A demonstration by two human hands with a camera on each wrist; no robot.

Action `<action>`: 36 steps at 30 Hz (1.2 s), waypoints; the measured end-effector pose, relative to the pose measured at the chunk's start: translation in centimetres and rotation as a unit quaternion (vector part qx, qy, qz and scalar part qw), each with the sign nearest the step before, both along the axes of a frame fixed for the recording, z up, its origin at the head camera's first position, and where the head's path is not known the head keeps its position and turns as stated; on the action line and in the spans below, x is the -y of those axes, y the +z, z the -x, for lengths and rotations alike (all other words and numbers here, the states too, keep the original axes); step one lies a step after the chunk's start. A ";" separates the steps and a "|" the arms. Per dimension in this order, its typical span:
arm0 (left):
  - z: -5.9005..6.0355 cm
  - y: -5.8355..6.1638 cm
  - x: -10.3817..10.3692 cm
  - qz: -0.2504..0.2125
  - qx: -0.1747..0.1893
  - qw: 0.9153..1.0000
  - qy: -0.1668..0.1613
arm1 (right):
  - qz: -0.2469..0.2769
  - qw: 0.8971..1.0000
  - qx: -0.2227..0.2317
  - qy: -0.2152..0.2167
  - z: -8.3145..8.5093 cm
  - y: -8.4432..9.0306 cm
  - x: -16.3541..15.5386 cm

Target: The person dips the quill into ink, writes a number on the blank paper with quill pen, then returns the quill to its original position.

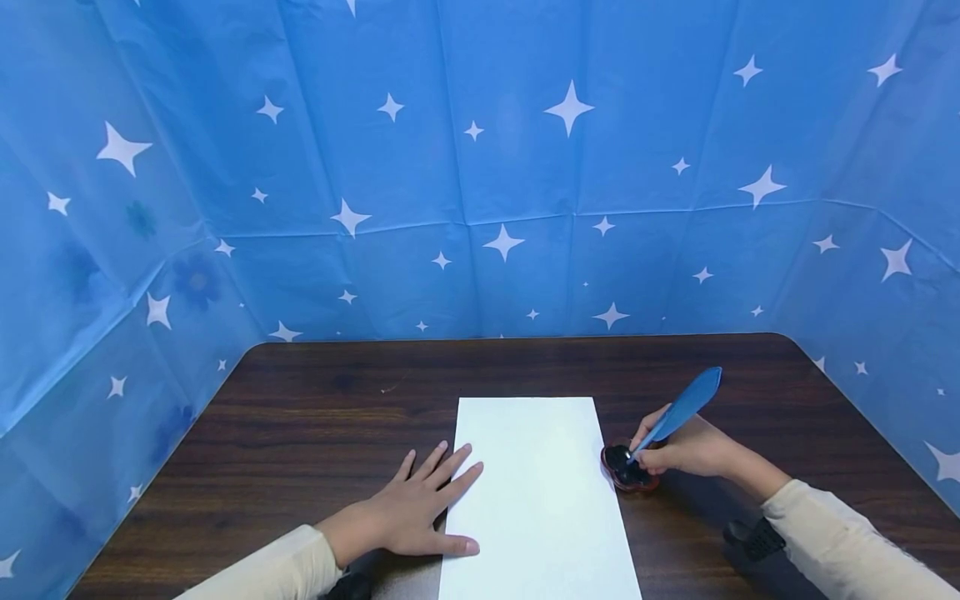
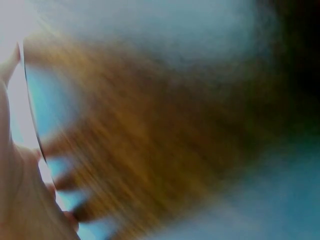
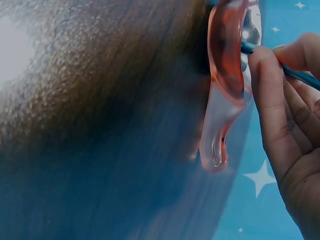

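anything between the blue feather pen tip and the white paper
Only the left rim of the dish, at the right edge of the paper; nothing else visible separates the feather pen from it.

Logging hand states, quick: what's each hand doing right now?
Left hand: open, spread over the left edge of the white sheet.
Right hand: holding the blue feather pen, tip at the dish.

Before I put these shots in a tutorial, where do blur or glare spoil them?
Head view: mostly clear, though the white paper is nearly washed out; left wrist view: a brown and blue smear of blur fills most of the picture beside the left hand; right wrist view: bright glare on the tabletop at the left edge, the blue feather pen's shaft fairly clear.
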State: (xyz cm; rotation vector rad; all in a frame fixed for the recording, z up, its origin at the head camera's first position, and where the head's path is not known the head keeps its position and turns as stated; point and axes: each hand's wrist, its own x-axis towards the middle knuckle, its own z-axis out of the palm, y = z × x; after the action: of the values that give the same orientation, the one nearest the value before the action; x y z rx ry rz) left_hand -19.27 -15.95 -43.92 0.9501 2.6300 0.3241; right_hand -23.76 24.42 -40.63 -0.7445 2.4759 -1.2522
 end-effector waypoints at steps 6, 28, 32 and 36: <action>0.3 -0.5 0.1 -0.005 -0.002 1.000 -0.005 | -0.010 1.000 -0.006 0.001 0.2 -0.4 -0.4; 0.2 0.3 -0.3 0.010 0.003 1.000 0.005 | -0.013 1.000 -0.006 0.012 0.1 0.2 -0.4; 0.1 0.4 -0.3 0.011 0.010 1.000 0.008 | -0.004 1.000 -0.001 0.007 0.1 0.0 -0.3; 0.1 0.2 -0.2 0.010 0.011 1.000 0.007 | -0.008 1.000 -0.003 0.002 0.1 -0.2 -0.3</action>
State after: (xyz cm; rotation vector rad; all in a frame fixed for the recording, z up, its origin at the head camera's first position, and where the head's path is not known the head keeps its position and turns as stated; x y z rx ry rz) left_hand -19.40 -15.79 -43.68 0.9159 2.6167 0.3100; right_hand -23.85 24.74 -40.83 -0.7504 2.4857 -1.2302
